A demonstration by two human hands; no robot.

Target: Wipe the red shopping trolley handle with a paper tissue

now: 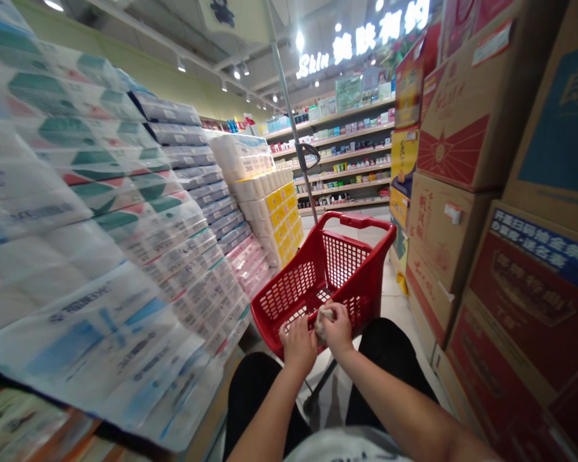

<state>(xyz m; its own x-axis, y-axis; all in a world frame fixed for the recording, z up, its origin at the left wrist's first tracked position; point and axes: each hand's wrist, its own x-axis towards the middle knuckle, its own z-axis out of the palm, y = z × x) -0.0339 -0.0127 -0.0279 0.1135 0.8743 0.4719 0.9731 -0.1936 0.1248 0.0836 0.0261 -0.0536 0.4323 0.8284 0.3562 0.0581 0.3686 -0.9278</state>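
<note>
A red plastic shopping basket (pixel 289 289) on a wheeled frame stands right before me, tilted in view, with latticed walls and a bare bottom. My left hand (pixel 299 343) is closed over the near rim, fingers curled onto its inner side. Beside it, my right hand (pixel 336 327) grips a crumpled pale cloth (pixel 322 324), pressed against the same rim. The upper bar (pixel 361 221) of the basket is on the far side, away from both hands.
Stacked packs of tissue paper (pixel 101 167) rise close on the left. Cardboard cartons (pixel 453 135) are piled along the right. A metal pole (pixel 293 122) stands behind the basket, and shelves of small goods (pixel 347 154) line the back.
</note>
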